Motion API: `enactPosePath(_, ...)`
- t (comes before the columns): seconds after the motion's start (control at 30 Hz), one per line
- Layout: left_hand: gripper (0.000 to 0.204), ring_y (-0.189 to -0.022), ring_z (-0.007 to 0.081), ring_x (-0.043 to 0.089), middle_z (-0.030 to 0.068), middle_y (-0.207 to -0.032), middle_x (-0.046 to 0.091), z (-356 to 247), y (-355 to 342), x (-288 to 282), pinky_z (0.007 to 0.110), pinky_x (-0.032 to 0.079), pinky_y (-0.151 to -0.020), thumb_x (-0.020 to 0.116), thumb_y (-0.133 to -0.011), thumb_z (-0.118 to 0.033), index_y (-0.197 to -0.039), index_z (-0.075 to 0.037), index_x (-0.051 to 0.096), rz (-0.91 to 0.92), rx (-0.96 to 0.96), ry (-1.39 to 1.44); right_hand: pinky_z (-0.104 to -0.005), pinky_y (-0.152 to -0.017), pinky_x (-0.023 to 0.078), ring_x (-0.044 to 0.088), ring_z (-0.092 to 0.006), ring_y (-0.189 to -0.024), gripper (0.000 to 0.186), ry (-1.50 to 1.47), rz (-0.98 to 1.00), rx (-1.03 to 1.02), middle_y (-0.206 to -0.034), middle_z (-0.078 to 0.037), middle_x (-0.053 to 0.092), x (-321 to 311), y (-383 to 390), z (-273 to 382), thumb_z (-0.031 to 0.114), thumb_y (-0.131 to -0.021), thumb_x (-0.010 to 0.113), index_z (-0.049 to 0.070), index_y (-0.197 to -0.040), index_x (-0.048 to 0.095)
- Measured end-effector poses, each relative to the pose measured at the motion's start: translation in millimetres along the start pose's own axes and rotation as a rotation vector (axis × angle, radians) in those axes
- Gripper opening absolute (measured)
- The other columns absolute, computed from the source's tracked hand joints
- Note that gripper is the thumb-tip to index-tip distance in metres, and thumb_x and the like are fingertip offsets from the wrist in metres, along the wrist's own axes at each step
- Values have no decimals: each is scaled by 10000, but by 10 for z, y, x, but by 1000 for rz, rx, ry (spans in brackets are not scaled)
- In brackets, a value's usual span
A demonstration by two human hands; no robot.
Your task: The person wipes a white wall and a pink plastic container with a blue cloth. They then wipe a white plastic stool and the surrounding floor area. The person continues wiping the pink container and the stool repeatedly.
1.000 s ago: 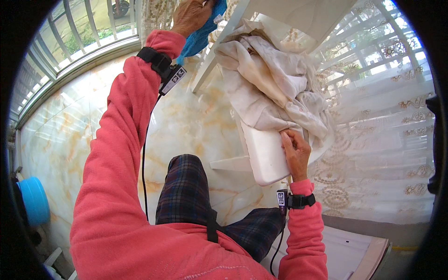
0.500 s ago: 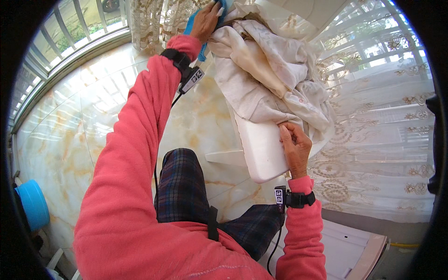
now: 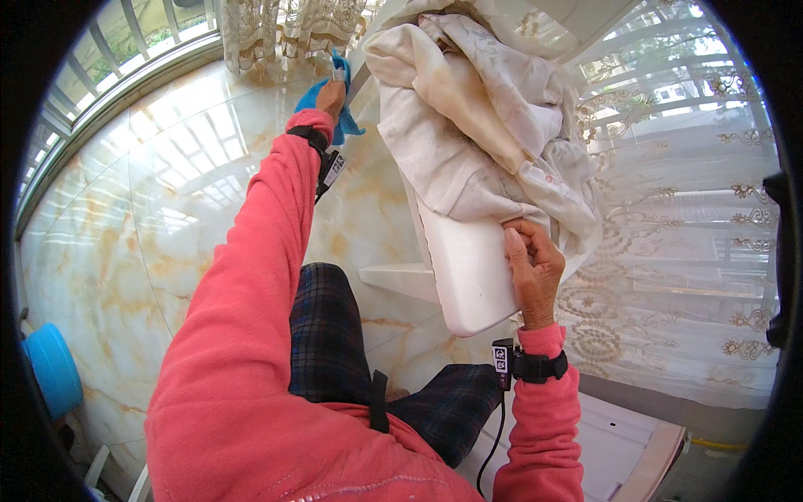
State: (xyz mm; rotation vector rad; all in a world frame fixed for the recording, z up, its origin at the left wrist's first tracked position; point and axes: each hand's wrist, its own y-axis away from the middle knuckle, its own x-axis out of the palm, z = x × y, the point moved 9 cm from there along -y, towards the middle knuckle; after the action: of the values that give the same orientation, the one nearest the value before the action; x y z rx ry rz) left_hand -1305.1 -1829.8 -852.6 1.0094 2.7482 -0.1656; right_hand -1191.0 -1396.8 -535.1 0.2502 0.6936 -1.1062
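Observation:
My left hand [image 3: 331, 95] is stretched far forward, closed around a blue cloth [image 3: 312, 100] that hangs out on both sides of it beside a white plastic chair [image 3: 473, 276]. Fingers curled, my right hand [image 3: 535, 272] grips the right edge of the chair's smooth, rounded near end. Its fingertips lie close to the hem of a large cream and off-white fabric [image 3: 477, 117], which is heaped over the chair in loose folds. My right fingertips are partly hidden, so whether they also pinch the fabric is unclear.
Sheer embroidered curtains [image 3: 669, 234] hang at the right, and a lace curtain [image 3: 284, 29] at the far left. Barred railings [image 3: 71, 79] line the left side. A blue bucket [image 3: 52, 368] stands at lower left on the marbled tile floor [image 3: 100, 251]. A pale panel [image 3: 602, 435] lies lower right.
My left hand has come down and left with the blue cloth, away from the fabric's top edge. My right hand stays at the chair edge.

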Motion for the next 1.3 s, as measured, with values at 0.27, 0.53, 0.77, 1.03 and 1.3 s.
enactPosePath(0.27, 291, -801, 278, 620, 172, -863, 675, -195, 197, -227, 364, 452, -686, 529, -816, -240, -927, -18, 681, -77, -227, 70, -162, -526, 363, 448, -2, -593, 104, 66, -26, -34, -694, 63, 570, -16, -7, 0, 110, -888, 651, 33, -956, 666)
enactPosePath(0.53, 391, -849, 191, 665, 105, -1014, 703, -1254, 500, -507, 310, 518, -768, 678, -839, -304, -1168, -94, 673, -121, 103, 560, -158, -542, 366, 432, 0, -594, 95, 27, -35, -32, -683, 71, 555, -3, -15, 16, 113, -884, 660, 38, -942, 668)
enactPosePath(0.77, 378, -841, 89, 604, 47, -1004, 679, -1771, 1015, -519, 250, 520, -754, 727, -817, -143, -1181, -65, 663, 31, 177, 877, -164, -552, 381, 445, -4, -604, 118, 45, -23, -58, -697, 69, 567, 2, -10, 59, 121, -885, 671, 26, -956, 667)
enactPosePath(1.03, 284, -809, 67, 544, -6, -871, 655, -1931, 2063, -655, 238, 472, -747, 630, -824, -107, -1091, -17, 665, 133, 35, 563, -167, -565, 396, 462, -10, -616, 124, 6, -22, -56, -711, 57, 578, -9, -11, 51, 116, -887, 667, 18, -962, 665)
enactPosePath(1.3, 398, -985, 82, 549, -6, -1090, 637, -2151, 3292, -676, 267, 459, -893, 672, -845, -40, -1234, -5, 595, 472, 208, 595, -190, -588, 435, 501, -33, -619, 128, -17, -47, -65, -729, 36, 609, -27, -5, 19, 118, -886, 658, 15, -960, 670)
